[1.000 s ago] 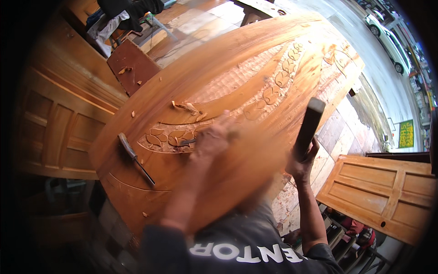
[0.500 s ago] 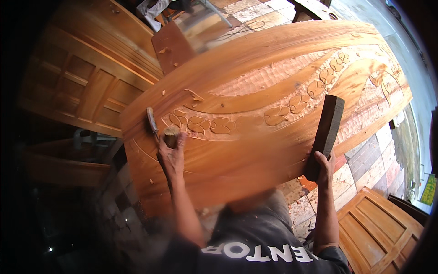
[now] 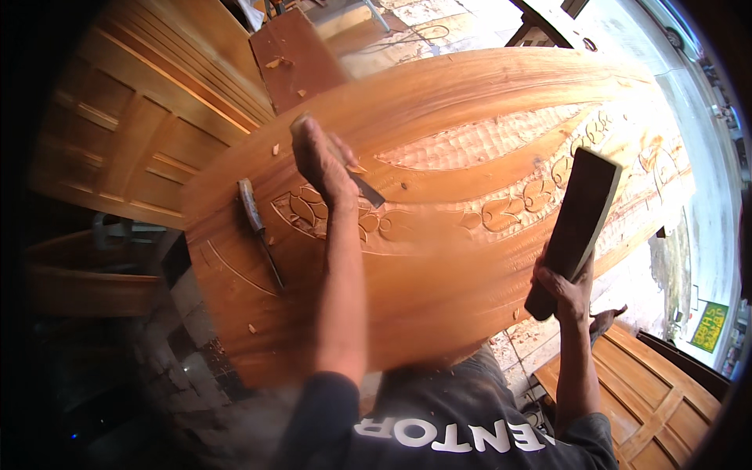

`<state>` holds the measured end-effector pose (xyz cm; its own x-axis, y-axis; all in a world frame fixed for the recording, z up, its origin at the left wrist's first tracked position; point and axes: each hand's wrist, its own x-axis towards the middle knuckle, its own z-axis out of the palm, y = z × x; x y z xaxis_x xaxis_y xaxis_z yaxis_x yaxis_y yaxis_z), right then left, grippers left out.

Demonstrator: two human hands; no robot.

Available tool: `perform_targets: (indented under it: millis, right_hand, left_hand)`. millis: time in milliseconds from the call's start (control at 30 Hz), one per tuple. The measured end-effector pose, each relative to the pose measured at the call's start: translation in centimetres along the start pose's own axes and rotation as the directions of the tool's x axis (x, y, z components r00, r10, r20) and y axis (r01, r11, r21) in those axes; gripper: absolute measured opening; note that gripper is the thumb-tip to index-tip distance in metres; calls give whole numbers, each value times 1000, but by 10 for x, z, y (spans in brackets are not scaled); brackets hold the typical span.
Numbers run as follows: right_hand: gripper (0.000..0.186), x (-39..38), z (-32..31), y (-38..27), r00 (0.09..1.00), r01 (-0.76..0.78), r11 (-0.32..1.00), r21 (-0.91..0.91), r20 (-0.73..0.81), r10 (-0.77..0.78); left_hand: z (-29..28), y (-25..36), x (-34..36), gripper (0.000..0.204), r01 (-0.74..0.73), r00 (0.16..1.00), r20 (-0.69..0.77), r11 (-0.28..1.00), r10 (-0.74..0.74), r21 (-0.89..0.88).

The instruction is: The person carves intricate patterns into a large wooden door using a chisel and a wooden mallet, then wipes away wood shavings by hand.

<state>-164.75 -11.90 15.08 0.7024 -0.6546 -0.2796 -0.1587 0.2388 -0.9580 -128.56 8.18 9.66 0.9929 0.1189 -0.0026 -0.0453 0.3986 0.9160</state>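
Note:
My left hand (image 3: pixel 323 163), raised over the far left part of a large carved wooden panel (image 3: pixel 439 313), is closed round the handle of a chisel (image 3: pixel 366 189). The chisel's flat blade slants down to the right, near the carved leaves. My right hand (image 3: pixel 565 290) grips the lower end of a long dark wooden block (image 3: pixel 576 215), tilted upright above the panel's right part. A second chisel (image 3: pixel 254 215) with a worn pale handle lies on the panel's left end, apart from both hands. Rows of leaf shapes and a rough-gouged hollow (image 3: pixel 478 142) mark the panel.
Wooden panelled doors (image 3: pixel 129 133) lean at the left. A reddish-brown board (image 3: pixel 294 59) with shavings on it lies beyond the panel. Another panelled door (image 3: pixel 634 392) stands low at the right. Wood chips litter the tiled floor (image 3: pixel 521 345).
My left hand has lifted with its chisel away from beside the lying chisel, moving up and to the right. The dark block in my right hand has shifted slightly rightward. The view has tilted somewhat.

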Motion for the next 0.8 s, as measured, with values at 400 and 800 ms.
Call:
perform_targets:
  millis: [400,800]
  right_hand:
    - [79,203,217,-111,824,552,791,-263,316,-470]
    - [61,286,297,-118,696,718,237,-655,676,-242]
  left_hand:
    - [2,-25,14,25,-3,993,117,998,-5,68]
    - [6,-33,9,30,108,986,126,994,-106,-9]
